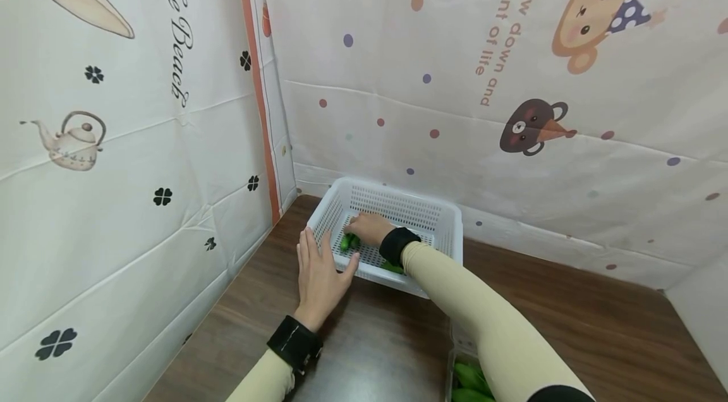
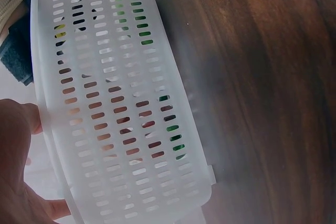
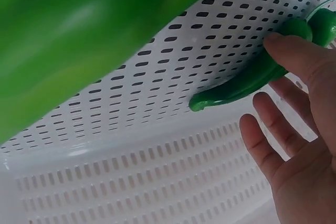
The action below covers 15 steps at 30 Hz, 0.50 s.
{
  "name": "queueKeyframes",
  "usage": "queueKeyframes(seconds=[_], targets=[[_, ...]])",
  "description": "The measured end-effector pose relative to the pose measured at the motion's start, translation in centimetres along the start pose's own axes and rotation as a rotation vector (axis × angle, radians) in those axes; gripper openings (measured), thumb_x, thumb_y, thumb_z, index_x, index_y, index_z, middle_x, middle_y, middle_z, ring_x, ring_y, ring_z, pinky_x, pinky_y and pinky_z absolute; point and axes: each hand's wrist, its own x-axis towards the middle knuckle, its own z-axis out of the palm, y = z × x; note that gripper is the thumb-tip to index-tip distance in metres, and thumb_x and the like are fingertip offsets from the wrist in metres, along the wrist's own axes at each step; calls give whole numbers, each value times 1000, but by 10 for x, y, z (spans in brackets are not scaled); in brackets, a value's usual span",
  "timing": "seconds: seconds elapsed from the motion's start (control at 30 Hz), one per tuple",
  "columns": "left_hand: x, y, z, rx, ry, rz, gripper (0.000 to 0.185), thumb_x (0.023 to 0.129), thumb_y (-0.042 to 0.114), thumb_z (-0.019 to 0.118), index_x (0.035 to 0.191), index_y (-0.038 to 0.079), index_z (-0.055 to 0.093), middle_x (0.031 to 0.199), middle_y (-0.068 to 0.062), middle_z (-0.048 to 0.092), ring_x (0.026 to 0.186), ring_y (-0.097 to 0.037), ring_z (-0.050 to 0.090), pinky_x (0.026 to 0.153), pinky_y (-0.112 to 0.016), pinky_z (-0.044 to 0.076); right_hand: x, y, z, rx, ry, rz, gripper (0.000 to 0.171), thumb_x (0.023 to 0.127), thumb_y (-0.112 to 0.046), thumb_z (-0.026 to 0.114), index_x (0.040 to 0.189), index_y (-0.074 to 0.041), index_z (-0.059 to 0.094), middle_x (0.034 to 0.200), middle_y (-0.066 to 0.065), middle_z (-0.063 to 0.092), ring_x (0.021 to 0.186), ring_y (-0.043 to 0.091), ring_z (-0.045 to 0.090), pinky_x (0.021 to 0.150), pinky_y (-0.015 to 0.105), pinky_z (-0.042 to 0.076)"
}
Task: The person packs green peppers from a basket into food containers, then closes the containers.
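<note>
Left hand flat on the brown wooden table, fingers straight and spread, thumb against the near-left wall of the white perforated basket; holding nothing. From the left wrist, thumb tip seen pressed to the slotted basket rim, with green showing through the slots.

Just to the right, inside the basket, a small curved green pepper lying on the perforated floor near the left wall, close to the left hand but parted from it by the wall. Right hand reaching down over it, palm down. From the right wrist, one fingertip resting on the pepper, remaining fingers loosely extended below and not wrapped round it: touching, not gripping. Pepper's pointed tip toward the basket's middle, stem end by the fingers.

Further right in the basket, another green pepper lying under the right wrist, partly hidden by the black wrist strap; the same one probably filling the blurred upper left of the right-wrist view.

At the bottom edge, right of centre, a second container holding more green peppers, mostly covered by the right forearm
</note>
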Motion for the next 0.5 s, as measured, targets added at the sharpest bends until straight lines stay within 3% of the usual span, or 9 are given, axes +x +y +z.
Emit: queueKeyframes(seconds=[0.2, 0.5], targets=[[0, 1, 0, 7, 6, 0, 80, 93, 50, 71, 145, -5, 47, 157, -41, 26, 151, -52, 18, 123, -61, 17, 0, 1, 2, 6, -9, 8, 35, 90, -12, 80, 124, -18, 74, 117, -1, 75, 106, 19, 67, 91, 35, 57], [-1, 3, -1, 8, -3, -11, 82, 93, 51, 70, 146, -6, 46, 157, -40, 25, 151, -52, 17, 123, -61, 14, 0, 0, -1, -3, -49, 10, 33, 87, -21, 84, 119, -15, 75, 107, -2, 75, 99, 16, 69, 89, 32, 57]])
